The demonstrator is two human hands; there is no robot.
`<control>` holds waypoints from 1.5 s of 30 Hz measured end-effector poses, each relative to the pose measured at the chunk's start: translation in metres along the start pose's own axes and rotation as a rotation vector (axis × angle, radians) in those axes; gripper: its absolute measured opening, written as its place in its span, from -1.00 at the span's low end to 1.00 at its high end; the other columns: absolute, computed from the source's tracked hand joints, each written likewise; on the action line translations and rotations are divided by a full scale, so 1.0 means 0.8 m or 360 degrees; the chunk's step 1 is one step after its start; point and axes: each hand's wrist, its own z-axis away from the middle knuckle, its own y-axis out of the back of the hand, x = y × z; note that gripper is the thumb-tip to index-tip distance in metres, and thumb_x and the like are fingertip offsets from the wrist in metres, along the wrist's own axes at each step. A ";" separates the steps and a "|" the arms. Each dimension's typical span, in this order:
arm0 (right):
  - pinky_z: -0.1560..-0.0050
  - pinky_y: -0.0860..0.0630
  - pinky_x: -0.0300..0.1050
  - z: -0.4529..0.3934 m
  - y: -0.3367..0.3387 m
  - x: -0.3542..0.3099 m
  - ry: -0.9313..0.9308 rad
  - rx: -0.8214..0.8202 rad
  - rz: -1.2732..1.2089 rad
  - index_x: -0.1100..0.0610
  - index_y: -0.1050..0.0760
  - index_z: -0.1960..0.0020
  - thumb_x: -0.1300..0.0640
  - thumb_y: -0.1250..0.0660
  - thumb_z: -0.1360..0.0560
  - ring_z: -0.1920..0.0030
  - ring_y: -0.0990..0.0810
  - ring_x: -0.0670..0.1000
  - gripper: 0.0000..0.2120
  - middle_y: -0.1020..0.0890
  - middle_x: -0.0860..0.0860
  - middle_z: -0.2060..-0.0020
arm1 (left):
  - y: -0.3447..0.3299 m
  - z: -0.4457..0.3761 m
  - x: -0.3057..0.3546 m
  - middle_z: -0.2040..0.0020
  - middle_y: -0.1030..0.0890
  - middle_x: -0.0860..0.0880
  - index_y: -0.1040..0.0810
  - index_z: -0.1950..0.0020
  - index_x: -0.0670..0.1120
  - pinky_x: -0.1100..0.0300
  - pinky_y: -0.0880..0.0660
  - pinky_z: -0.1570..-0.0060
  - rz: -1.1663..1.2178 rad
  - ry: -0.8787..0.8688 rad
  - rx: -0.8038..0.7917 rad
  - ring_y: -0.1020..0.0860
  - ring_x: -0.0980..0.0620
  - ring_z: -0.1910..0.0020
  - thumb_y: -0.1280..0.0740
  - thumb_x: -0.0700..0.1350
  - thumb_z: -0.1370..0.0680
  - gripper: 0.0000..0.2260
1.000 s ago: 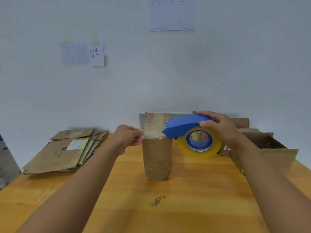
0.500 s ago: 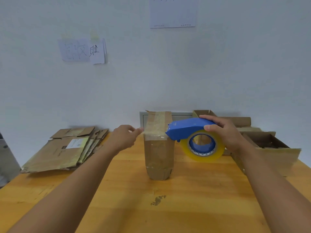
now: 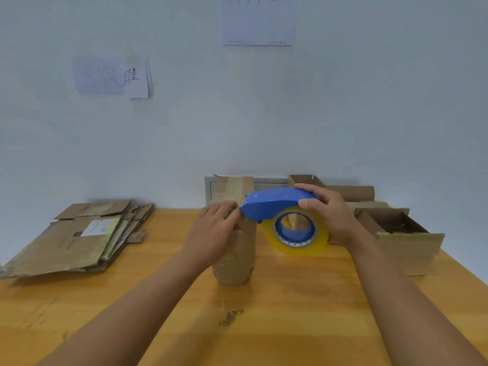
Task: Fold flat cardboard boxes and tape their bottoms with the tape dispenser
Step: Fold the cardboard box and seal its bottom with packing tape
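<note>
A small cardboard box (image 3: 235,249) stands upright near the middle of the wooden table (image 3: 290,313), a little toward its far edge, with clear tape over its top end. The left hand (image 3: 214,233) lies against the box's upper left front, fingers together and lightly bent, the fingertips pressing on the taped edge right by the nose of the tape dispenser (image 3: 280,210); whether they pinch the tape I cannot tell. The right hand (image 3: 327,210) grips the blue dispenser from above and behind, fingers curled over its hood and thumb on the near side, holding it just right of the box with its front tip touching the box's top corner. The yellowish tape roll (image 3: 295,233) hangs below the hood, just above the table. A stack of flat cardboard boxes (image 3: 79,239) lies at the far left corner. An open folded box (image 3: 404,239) sits at the far right edge, with more cardboard pieces (image 3: 351,192) behind it against the wall
</note>
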 end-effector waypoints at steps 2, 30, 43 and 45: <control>-0.07 -0.60 -0.06 0.000 0.000 0.001 0.0008 0.0004 -0.0005 -0.17 -0.60 -0.21 -0.20 -0.42 -0.29 -0.09 -0.66 -0.01 -0.52 -0.67 -0.12 -0.11 | -0.003 -0.004 0.005 -0.17 -0.62 -0.06 -0.57 -0.28 -0.10 0.02 -0.55 -0.06 0.0046 0.0007 0.0014 -0.60 -0.10 -0.10 -0.56 0.05 -0.39 -0.48; 0.12 -0.57 -0.28 -0.003 0.053 -0.011 -0.0133 -0.0213 0.0416 -0.23 -0.63 -0.08 0.00 -0.40 -0.54 0.03 -0.66 -0.17 -0.83 -0.66 -0.21 -0.02 | 0.005 -0.018 0.020 -0.18 -0.55 -0.02 -0.47 -0.38 0.15 0.15 -0.40 0.18 -0.0018 0.0101 -0.0242 -0.53 -0.10 -0.11 -0.36 0.03 -0.57 -0.63; -0.02 -0.60 0.14 -0.001 0.049 -0.018 -0.0342 -0.0544 0.0865 0.13 -0.66 0.02 -0.29 -0.36 -0.33 0.01 -0.64 0.16 -0.49 -0.66 0.14 0.03 | 0.001 -0.013 0.014 -0.19 -0.55 -0.07 -0.49 -0.36 0.11 0.06 -0.52 0.03 -0.0013 0.0160 -0.0161 -0.54 -0.13 -0.11 -0.39 0.02 -0.56 -0.64; -0.03 -0.59 0.16 0.011 0.046 0.002 -0.0307 -0.0352 0.0799 0.05 -0.66 0.02 -0.26 -0.35 -0.33 0.00 -0.63 0.17 -0.57 -0.66 0.10 0.05 | 0.001 -0.010 0.007 -0.25 -0.51 -0.05 -0.44 -0.39 0.14 0.05 -0.49 -0.07 0.0034 0.0205 -0.0223 -0.50 -0.12 -0.18 -0.33 0.07 -0.58 -0.63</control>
